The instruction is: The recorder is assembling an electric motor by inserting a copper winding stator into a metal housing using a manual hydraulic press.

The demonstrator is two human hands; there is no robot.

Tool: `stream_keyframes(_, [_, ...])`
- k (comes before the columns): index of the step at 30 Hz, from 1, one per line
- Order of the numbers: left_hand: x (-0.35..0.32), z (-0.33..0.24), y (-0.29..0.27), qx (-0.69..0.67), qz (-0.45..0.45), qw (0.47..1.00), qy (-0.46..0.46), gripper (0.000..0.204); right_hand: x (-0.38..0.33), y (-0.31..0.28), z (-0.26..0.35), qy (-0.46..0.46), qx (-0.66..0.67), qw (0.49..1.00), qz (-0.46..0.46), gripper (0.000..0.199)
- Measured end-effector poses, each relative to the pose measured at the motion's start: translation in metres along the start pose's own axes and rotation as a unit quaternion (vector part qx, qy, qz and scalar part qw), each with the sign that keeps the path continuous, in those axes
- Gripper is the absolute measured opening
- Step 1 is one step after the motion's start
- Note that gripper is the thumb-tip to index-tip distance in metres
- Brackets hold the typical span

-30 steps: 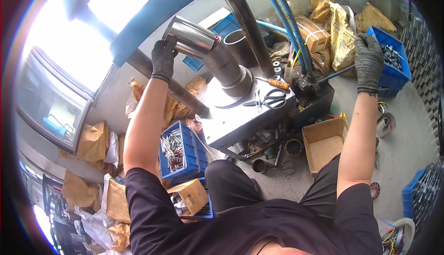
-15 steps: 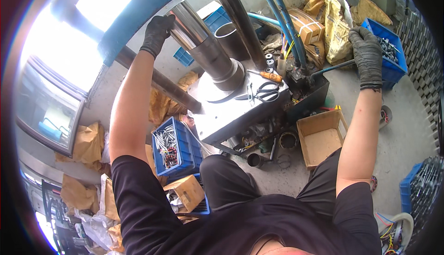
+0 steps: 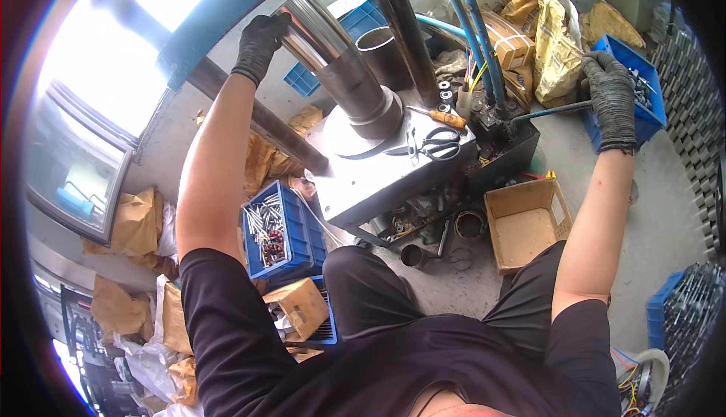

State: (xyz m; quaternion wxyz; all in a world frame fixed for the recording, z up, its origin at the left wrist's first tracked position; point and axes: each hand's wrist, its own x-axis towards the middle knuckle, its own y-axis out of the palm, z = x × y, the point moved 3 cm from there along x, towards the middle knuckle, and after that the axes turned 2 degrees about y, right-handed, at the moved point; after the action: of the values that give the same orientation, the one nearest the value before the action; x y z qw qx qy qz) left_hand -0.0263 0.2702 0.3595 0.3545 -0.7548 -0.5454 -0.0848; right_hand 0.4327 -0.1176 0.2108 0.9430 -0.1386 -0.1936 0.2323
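My left hand (image 3: 259,45), in a dark work glove, has its fingers bent against the upper side of a shiny steel cylinder (image 3: 308,22). This cylinder stands on a darker, thicker round post (image 3: 352,88) on a metal machine bed (image 3: 363,182). Over on the right, my gloved right hand (image 3: 611,99) is closed around the end of a thin lever rod (image 3: 556,110). The rod runs left to an oily pump unit (image 3: 499,124). Between my hands, black-handled scissors (image 3: 440,145) and a screwdriver with an orange handle (image 3: 448,119) lie on the bed.
Steel columns (image 3: 401,35) flank the post, and blue hoses (image 3: 473,27) run down to the pump. Blue crates of metal parts stand at left (image 3: 283,228) and right (image 3: 643,114). An open cardboard box (image 3: 527,224) and a short dark cup (image 3: 414,256) sit near my knees.
My right hand and the lever rod are slightly lower. My left hand stays at the steel cylinder. The whole view has shifted a little.
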Motion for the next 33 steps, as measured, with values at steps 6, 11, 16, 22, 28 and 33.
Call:
stream_keyframes(6, [0.002,-0.002,-0.010,-0.010,0.023,0.999,-0.036,0.036,-0.002,0.001,0.006,-0.035,-0.018,0.999,0.023,0.029])
stream_keyframes(11, [0.012,-0.003,-0.010,-0.007,0.041,0.997,-0.060,0.038,-0.003,-0.003,0.009,-0.037,-0.033,0.999,0.023,0.028])
stream_keyframes(16, [0.011,-0.005,-0.006,0.024,0.046,0.999,-0.017,0.038,-0.005,-0.002,0.010,-0.040,-0.048,0.998,0.020,0.030])
stream_keyframes(22, [0.001,-0.001,-0.007,0.014,0.045,0.998,0.041,0.037,-0.013,-0.002,0.017,-0.007,-0.070,0.996,0.047,0.030])
stream_keyframes(28, [-0.003,-0.011,0.008,0.014,0.046,0.998,0.027,0.036,-0.011,-0.007,0.007,0.008,-0.062,0.995,0.077,0.031])
stream_keyframes(33, [0.015,0.021,-0.021,0.158,0.067,0.985,0.010,0.052,-0.021,-0.001,0.022,-0.048,-0.136,0.982,0.119,0.032])
